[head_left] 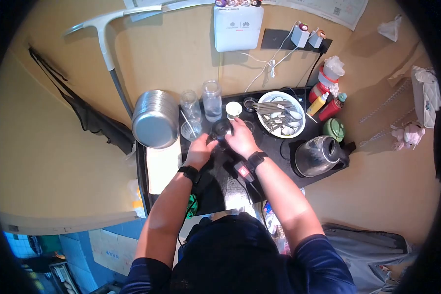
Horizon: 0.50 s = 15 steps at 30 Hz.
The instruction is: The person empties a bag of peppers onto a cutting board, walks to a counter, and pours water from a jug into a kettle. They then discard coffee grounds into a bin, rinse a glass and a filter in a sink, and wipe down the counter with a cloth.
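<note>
A dark, round-topped container (222,128) is between my two hands over the black tabletop. My right hand (242,137) closes on it from the right, fingers at its upper side. At its lower left, my left hand (199,151) is curled with thumb and fingers against it. Part of the container is hidden by my fingers. A white paper cup (233,109) stands just beyond my right fingertips. Left of the container is a clear glass (189,131) with a light stick in it. Behind that stand a glass jar (190,107) and a taller clear bottle (212,105).
To the right, a white bowl (303,122) holds chopsticks and spoons. An electric kettle (314,158) sits near the right edge, by a green lidded pot (334,129) and sauce bottles (318,104). Stacked metal plates (155,128) stand left, above a pale sheet (163,169).
</note>
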Each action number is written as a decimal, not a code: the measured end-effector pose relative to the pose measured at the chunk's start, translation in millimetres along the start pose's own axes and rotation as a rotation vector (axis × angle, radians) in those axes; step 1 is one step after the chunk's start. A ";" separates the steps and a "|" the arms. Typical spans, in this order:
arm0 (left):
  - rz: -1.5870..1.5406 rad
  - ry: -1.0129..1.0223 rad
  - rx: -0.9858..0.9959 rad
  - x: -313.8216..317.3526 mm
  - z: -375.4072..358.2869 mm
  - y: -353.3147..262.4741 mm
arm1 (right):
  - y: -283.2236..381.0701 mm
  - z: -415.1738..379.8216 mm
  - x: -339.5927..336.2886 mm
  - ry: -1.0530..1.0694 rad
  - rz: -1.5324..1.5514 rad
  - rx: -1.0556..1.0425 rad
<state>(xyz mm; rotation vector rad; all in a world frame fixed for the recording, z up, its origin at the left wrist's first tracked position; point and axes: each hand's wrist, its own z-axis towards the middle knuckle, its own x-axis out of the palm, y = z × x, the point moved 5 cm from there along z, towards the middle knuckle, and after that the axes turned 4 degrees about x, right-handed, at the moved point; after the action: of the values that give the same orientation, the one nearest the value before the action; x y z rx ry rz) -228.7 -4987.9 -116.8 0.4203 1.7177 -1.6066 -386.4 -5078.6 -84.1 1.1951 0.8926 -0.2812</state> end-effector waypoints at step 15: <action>-0.026 -0.143 0.084 -9.9 -21.0 0.9 | 65.4 -52.2 -31.1 0.023 0.063 -0.349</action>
<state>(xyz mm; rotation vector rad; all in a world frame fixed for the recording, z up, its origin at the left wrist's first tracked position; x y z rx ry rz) -227.3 -4965.2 -111.6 0.3159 1.5591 -1.6901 -388.9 -5015.2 -21.3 0.9013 0.8812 -0.0564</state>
